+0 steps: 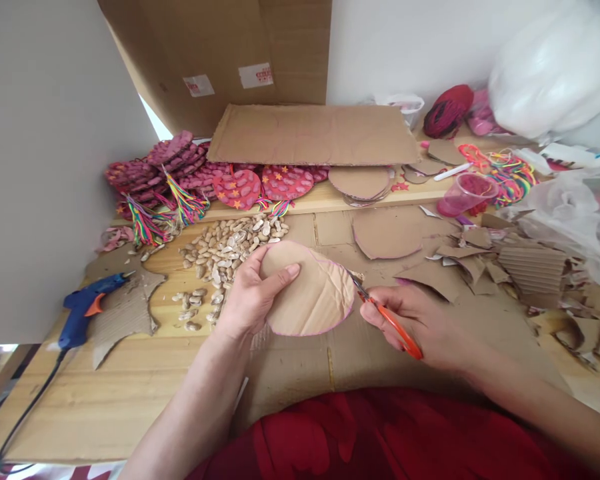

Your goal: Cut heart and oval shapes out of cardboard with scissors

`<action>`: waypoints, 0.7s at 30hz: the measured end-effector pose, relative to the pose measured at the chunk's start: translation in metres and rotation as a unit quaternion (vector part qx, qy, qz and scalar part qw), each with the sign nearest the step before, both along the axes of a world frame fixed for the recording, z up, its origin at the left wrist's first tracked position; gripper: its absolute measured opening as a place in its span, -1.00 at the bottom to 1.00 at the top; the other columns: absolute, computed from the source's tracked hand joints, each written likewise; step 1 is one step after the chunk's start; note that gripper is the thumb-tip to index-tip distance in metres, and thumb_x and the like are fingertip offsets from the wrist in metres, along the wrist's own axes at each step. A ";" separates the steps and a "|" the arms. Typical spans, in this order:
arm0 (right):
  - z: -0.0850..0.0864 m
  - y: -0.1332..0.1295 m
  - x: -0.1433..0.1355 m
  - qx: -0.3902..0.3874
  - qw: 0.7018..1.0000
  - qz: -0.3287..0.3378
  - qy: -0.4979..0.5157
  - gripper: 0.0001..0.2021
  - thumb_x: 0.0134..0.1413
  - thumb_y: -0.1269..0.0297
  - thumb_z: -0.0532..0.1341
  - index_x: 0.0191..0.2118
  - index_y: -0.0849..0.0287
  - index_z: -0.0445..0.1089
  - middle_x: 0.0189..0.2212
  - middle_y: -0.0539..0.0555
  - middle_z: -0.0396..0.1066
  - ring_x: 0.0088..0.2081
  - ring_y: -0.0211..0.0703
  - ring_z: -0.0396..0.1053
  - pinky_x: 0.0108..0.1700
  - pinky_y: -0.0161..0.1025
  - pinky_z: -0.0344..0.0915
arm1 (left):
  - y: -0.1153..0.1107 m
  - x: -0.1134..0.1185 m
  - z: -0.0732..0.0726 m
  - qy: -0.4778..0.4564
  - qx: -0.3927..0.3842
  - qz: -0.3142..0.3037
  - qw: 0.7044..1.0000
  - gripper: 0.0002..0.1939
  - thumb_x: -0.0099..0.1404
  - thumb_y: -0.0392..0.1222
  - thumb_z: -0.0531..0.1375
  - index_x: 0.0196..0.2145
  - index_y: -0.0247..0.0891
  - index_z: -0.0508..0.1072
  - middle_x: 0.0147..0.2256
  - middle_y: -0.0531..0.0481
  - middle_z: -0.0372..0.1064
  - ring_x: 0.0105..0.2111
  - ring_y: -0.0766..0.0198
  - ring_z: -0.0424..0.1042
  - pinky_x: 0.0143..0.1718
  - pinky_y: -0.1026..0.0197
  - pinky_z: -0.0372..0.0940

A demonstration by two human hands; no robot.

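Observation:
My left hand grips the left side of a rounded cardboard piece, thumb on top and fingers underneath. A purple line runs along much of that piece's edge, and its right part is creased. In my right hand are scissors with orange handles, my fingers wrapped round the grips. The dark blades touch the right edge of the cardboard, where a small offcut sticks out. Both hands are above a large cardboard sheet on the wooden table.
Peanut shells lie left of centre. A blue glue gun rests at far left, its cord trailing down. Decorated pink pieces with tassels are stacked behind. Cardboard scraps, a pink cup and plastic bags crowd the right.

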State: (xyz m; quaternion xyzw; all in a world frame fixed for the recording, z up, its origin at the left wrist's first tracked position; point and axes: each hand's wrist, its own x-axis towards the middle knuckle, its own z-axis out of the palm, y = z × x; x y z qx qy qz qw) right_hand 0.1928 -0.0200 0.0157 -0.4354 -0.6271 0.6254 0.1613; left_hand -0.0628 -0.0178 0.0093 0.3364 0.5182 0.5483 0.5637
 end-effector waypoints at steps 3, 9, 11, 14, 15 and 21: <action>0.000 0.001 0.001 -0.005 1.000 0.006 0.005 -0.53 0.25 -0.03 0.21 -0.52 0.10 0.04 -0.70 -0.16 0.04 -0.65 -0.36 -0.01 -0.60 -0.33 -0.09 | 0.001 -0.003 0.000 0.004 0.002 -0.006 1.000 -0.48 -0.02 -0.13 0.50 -0.10 -0.23 0.49 -0.31 0.03 0.49 -0.37 0.31 0.47 -0.31 0.29 0.40; 0.005 0.002 0.000 -0.031 0.999 0.028 0.015 -0.54 0.25 -0.04 0.21 -0.53 0.13 0.12 -0.67 -0.13 0.14 -0.62 -0.36 0.03 -0.57 -0.35 -0.03 | -0.001 -0.005 -0.002 0.019 0.004 -0.028 0.999 -0.50 -0.01 -0.15 0.49 -0.10 -0.21 0.50 -0.31 0.05 0.50 -0.38 0.31 0.46 -0.31 0.31 0.38; 0.008 0.003 0.000 -0.021 0.999 0.042 0.013 -0.53 0.24 -0.04 0.21 -0.55 0.14 0.14 -0.67 -0.13 0.14 -0.62 -0.37 0.03 -0.57 -0.35 -0.03 | -0.002 -0.005 -0.002 0.023 0.002 -0.039 0.999 -0.49 -0.02 -0.15 0.49 -0.09 -0.21 0.50 -0.31 0.05 0.50 -0.38 0.31 0.46 -0.31 0.31 0.38; 0.009 0.003 0.000 -0.009 0.999 0.045 0.006 -0.52 0.26 -0.05 0.19 -0.57 0.15 0.15 -0.68 -0.12 0.14 -0.63 -0.37 0.06 -0.58 -0.36 -0.03 | -0.002 -0.005 -0.001 0.022 0.004 -0.042 0.999 -0.49 -0.03 -0.17 0.49 -0.09 -0.21 0.51 -0.30 0.05 0.50 -0.37 0.32 0.46 -0.31 0.31 0.38; 0.009 0.002 0.000 -0.006 0.999 0.041 0.003 -0.52 0.27 -0.04 0.18 -0.57 0.15 0.14 -0.68 -0.11 0.14 -0.63 -0.37 0.06 -0.58 -0.36 -0.03 | -0.001 -0.004 -0.001 0.021 0.004 -0.043 0.999 -0.49 -0.03 -0.18 0.49 -0.10 -0.21 0.51 -0.30 0.05 0.50 -0.37 0.32 0.46 -0.30 0.32 0.38; 0.007 0.000 0.000 -0.029 0.999 0.023 0.018 -0.55 0.26 0.02 0.21 -0.55 0.13 0.11 -0.69 -0.13 0.13 -0.63 -0.38 0.01 -0.61 -0.37 -0.07 | -0.001 -0.004 0.001 0.019 0.007 -0.043 0.999 -0.53 -0.01 -0.20 0.48 -0.12 -0.20 0.52 -0.33 0.07 0.50 -0.39 0.35 0.44 -0.33 0.34 0.36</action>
